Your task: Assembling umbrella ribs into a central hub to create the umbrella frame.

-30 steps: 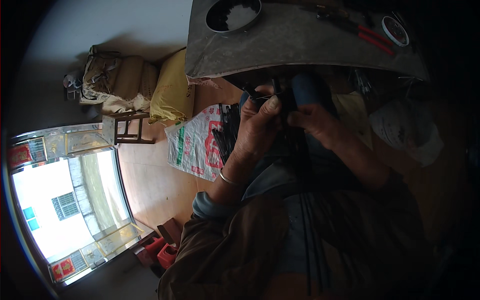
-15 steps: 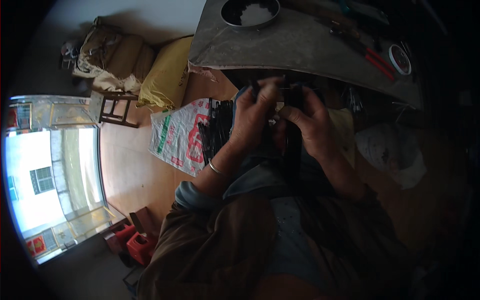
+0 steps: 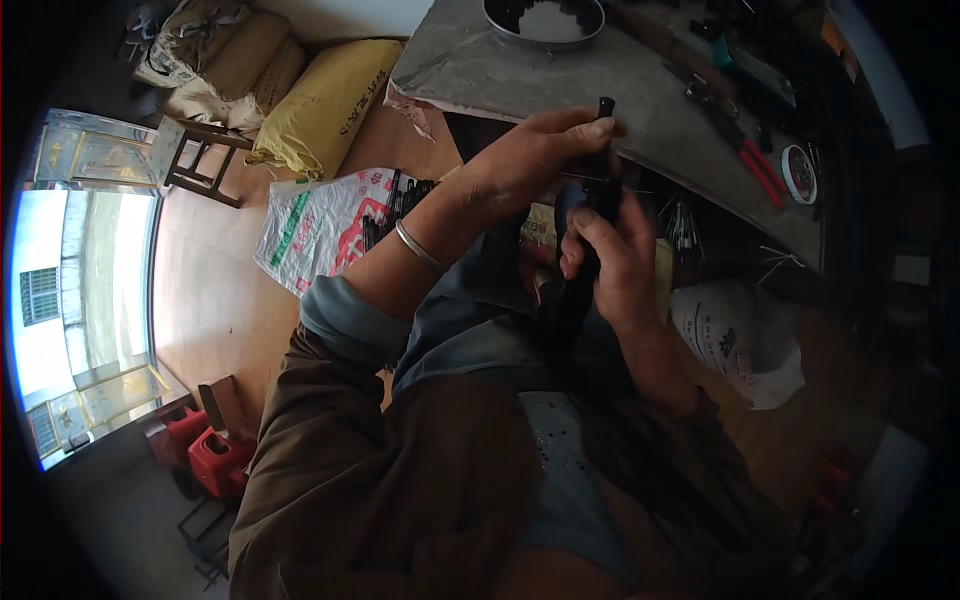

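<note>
Pinching a black piece (image 3: 606,105), left hand (image 3: 555,143) shifted forward.

Black strips (image 3: 577,300); yellow sack (image 3: 325,112) (dark print (image 3: 366,103)); red handles (image 3: 762,172).

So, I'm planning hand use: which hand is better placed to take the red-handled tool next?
Probably the right hand: it is nearer the red-handled tool, while the left hand lies farther left. Both appear to hold black material.

Hands (image 3: 555,148) farther apart, left nearer tabletop (image 3: 465,70)
</note>
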Demonstrator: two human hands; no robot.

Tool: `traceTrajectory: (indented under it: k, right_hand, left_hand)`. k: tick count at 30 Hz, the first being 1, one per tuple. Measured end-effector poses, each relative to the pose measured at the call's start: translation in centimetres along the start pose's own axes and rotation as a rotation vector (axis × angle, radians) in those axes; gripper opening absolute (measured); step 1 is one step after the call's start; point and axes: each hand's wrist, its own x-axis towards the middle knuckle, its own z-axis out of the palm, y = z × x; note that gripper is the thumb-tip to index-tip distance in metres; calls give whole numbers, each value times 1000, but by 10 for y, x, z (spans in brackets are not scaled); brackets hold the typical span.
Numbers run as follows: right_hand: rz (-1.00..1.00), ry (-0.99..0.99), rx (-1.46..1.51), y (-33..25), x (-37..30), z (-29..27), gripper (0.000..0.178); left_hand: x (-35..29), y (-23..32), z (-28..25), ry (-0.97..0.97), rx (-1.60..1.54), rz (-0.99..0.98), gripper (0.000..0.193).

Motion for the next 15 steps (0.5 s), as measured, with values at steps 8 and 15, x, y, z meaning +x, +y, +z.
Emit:
traceTrajectory:
  k: [8,15]
  right_hand:
    - [26,13,45,7,3,-2,16]
    - [39,27,94,9,3,-1,16]
  left_hand:
    - [-6,-3,-5,9,-196,40,37]
    - [-9,-4,-7,-62,-185,106,38]
